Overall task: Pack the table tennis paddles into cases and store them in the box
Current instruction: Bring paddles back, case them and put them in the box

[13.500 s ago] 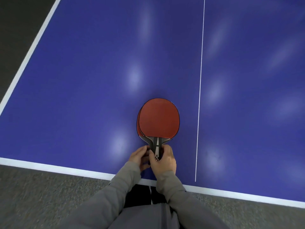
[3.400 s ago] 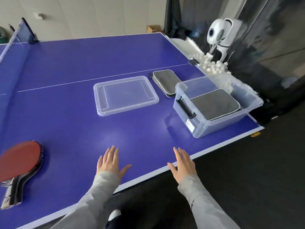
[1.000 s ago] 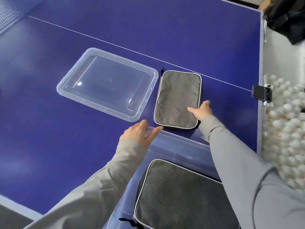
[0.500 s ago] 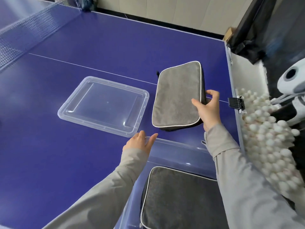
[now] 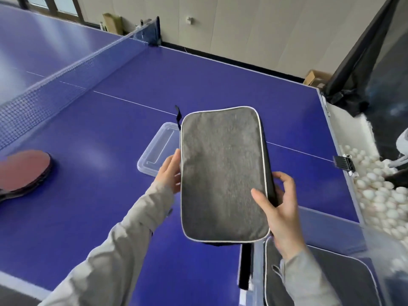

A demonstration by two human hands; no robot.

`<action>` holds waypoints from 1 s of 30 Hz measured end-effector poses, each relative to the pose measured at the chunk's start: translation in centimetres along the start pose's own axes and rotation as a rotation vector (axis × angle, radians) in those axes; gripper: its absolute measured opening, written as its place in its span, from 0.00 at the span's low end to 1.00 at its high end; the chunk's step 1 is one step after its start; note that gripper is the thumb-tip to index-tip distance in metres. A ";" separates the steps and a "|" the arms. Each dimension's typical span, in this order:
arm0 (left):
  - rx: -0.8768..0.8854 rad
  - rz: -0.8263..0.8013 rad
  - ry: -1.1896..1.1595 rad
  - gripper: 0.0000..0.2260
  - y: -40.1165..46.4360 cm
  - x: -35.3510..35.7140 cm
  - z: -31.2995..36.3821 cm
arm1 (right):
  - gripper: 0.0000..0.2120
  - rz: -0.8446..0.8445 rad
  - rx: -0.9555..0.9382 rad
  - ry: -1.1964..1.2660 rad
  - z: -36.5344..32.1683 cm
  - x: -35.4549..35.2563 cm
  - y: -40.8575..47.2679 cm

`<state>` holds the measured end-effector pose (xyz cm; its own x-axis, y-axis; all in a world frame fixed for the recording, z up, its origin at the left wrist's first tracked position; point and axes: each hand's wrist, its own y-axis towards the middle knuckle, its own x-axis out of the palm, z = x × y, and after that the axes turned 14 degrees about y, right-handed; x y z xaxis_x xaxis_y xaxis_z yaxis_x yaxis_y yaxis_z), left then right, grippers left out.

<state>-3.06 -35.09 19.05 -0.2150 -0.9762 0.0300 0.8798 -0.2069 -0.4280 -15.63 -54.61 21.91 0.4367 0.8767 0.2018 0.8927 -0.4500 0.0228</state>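
1 grey case (image 5: 223, 173) lifted, gripped by left hand (image 5: 169, 173) and right hand (image 5: 279, 204); 1 case (image 5: 344, 277) boxed; red paddles (image 5: 24, 171) on tabletop (image 5: 220, 85) unpacked.

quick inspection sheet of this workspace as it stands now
surface: blue table, net across it
job's things: grey case held above the table; second case in the clear box; red paddles stacked at left; lid on the table, partly hidden
clutter: white balls off the right edge
grippers: left hand on the case's left edge; right hand gripping its right edge
cables: nothing seen
surroundings: wall, cardboard boxes, dark netting at right
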 end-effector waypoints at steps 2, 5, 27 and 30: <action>0.095 0.058 0.016 0.17 -0.9 -5.1 -0.4 | 0.20 -0.057 0.025 -0.033 2.0 4.9 -1.9; 0.135 0.084 -0.023 0.19 -1.7 -13.3 -1.5 | 0.21 -0.124 0.044 -0.110 5.3 12.4 -4.4; 0.514 0.044 0.903 0.18 -3.0 -34.9 -2.9 | 0.10 -0.526 0.024 -0.830 3.0 38.6 0.3; 0.542 0.001 1.000 0.20 -2.8 -35.2 -2.4 | 0.05 -0.615 0.109 -0.797 2.2 38.2 0.1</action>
<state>1.00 0.00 17.00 -0.2428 -0.5368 -0.8080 0.8954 -0.4445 0.0263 1.45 -20.78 27.47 -0.1915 0.8270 -0.5285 0.9756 0.1013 -0.1950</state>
